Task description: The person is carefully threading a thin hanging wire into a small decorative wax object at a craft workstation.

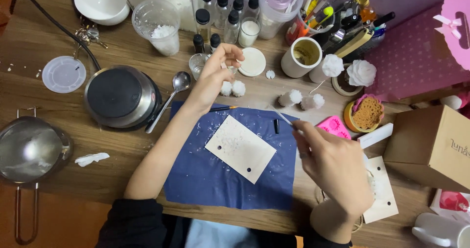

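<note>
We see left hand [218, 74] reaching up, fingers pinched on something too small to tell, white pom-poms [232, 88] just below it. Right hand [333, 162] pinches thin white stick [284, 117] over blue mat [220, 179].

— What do we have in our hands?

— Our left hand [218, 74] reaches far over the table, fingers pinched on something small above two fluffy white wax balls [232, 88]. Our right hand [333, 167], nearer, holds a thin white stick [283, 117].

— And between them?

— A cream card with punched holes [241, 149] on the dark blue paper sheet [205, 179]. A round steel hotplate [120, 96] sits left, with a metal spoon [169, 101] beside it.
</note>
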